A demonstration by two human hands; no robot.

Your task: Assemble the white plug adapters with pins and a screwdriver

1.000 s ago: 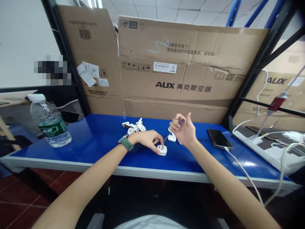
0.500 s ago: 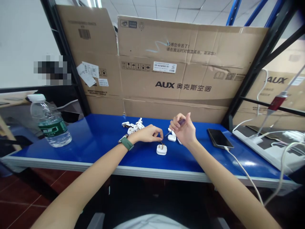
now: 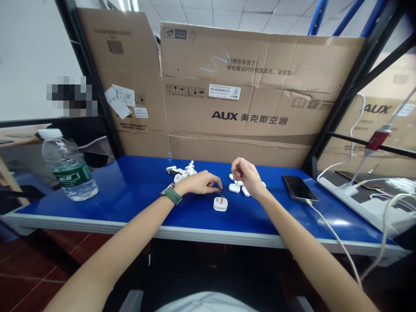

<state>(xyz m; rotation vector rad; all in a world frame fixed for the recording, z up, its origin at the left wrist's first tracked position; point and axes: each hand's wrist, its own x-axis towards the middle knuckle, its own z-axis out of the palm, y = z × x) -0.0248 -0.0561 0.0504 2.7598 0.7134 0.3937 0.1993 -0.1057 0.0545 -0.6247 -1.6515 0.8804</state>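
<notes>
On the blue table a white plug (image 3: 220,207) lies with its brass-coloured metal parts facing up. Just behind it, my left hand (image 3: 203,182), with a green-strapped watch at the wrist, pinches a small dark, brass-coloured metal part (image 3: 219,192) between thumb and forefinger. My right hand (image 3: 247,173) is closed above several white plug covers (image 3: 234,188). From its curled fingers a thin shaft points down, apparently a screwdriver (image 3: 236,182); the handle is hidden in the hand. A pile of white plug pieces (image 3: 182,174) lies behind my left hand and is partly covered by it.
A water bottle (image 3: 69,167) stands at the table's left end. To the right lie a phone (image 3: 299,189) with a white charging cable (image 3: 334,236) and a power strip (image 3: 349,203). Large cardboard (image 3: 195,112) walls off the back, between black metal posts (image 3: 312,167).
My right hand has turned over and curled inward, and the thin shaft has swung from pointing left to pointing down. My left hand and the white plug have barely moved.
</notes>
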